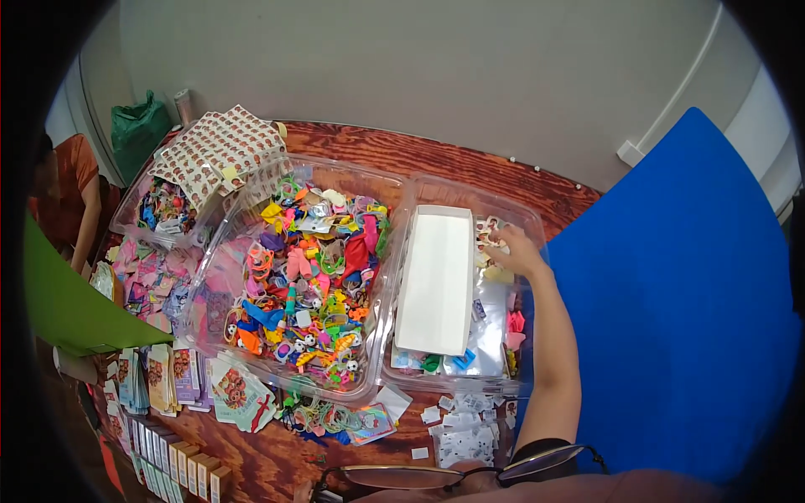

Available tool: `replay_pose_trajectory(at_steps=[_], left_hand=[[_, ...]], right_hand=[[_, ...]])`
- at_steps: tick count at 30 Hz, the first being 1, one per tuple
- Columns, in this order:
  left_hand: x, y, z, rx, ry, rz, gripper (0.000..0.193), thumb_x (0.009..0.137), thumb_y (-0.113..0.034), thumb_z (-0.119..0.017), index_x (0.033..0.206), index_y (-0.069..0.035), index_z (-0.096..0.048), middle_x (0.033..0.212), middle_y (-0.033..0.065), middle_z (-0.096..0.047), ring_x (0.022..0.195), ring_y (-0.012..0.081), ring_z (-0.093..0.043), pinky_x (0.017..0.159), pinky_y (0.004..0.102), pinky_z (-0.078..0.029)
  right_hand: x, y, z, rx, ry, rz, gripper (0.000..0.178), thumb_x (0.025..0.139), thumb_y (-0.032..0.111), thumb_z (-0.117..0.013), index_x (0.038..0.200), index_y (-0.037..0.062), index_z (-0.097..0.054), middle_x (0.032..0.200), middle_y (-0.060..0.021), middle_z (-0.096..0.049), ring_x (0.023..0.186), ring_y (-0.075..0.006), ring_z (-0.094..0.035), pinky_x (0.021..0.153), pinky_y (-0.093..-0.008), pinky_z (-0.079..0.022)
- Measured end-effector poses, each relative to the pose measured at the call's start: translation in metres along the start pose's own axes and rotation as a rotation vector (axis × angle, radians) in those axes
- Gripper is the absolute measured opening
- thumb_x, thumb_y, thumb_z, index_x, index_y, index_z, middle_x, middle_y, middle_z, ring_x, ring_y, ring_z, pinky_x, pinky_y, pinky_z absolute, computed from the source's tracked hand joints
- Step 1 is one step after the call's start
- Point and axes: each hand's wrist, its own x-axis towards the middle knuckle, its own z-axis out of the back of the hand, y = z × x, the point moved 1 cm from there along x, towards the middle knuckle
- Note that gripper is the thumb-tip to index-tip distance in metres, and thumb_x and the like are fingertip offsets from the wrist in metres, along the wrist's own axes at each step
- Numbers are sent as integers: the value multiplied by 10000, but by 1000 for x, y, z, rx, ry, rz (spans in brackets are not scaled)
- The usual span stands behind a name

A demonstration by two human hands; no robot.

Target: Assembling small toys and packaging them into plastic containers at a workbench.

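My right hand [518,251] reaches into the right clear plastic bin [537,220], its fingers bent and apart over small picture stickers [489,226]. Pale yellowish pieces [498,274] lie just below the fingers. Left of the hand, a long white box [435,281] with raised edges rests in the same bin, showing a bare inside. Under and around it are a shiny sheet [490,339], a blue piece [464,359] and pink pieces [515,329]. My left hand does not show.
A clear bin [369,387] of colourful small toys stands in the middle, with sticker sheets [210,151] behind it. Card stacks [180,377], small boxes [189,469] and small white pieces [466,444] lie nearer. A blue panel [671,310] borders the right; another person [71,193] is far left.
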Motion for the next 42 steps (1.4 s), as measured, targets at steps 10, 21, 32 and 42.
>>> replay_pose_trajectory(at_steps=[10,21,32,42], left_hand=[[7,-8,-18,-482,-72,-250,511,854,-62,-694,1332,-6,-522,1155,206,-606,998,321,-636,865,369,-520],[21,-5,5,-251,-116,-707,817,670,-286,-878,1332,2,-495,1143,196,-591,1003,412,-586,892,467,-484],[4,1,15,-216,-312,-841,854,665,-262,-877,1362,-6,-453,1202,218,-557,1099,402,-559,929,466,-470],[7,-2,18,-233,-309,-843,839,694,-300,-868,1357,-6,-446,1195,210,-573,1092,402,-560,929,482,-469]], right_hand=[[-92,50,-17,-348,-184,-107,164,895,270,-639,950,116,-640,982,-110,-703,925,-341,-678,781,-482,-541],[-309,261,108,-495,102,88,228,880,261,-660,1094,183,-644,928,-135,-722,858,-357,-701,721,-486,-539],[-441,323,57,-777,913,50,229,891,180,-566,1064,150,-713,987,-118,-732,935,-329,-711,727,-464,-561],[-436,292,-58,-1016,1238,372,250,797,187,-691,1024,122,-773,1075,-82,-741,967,-289,-711,689,-429,-564]])
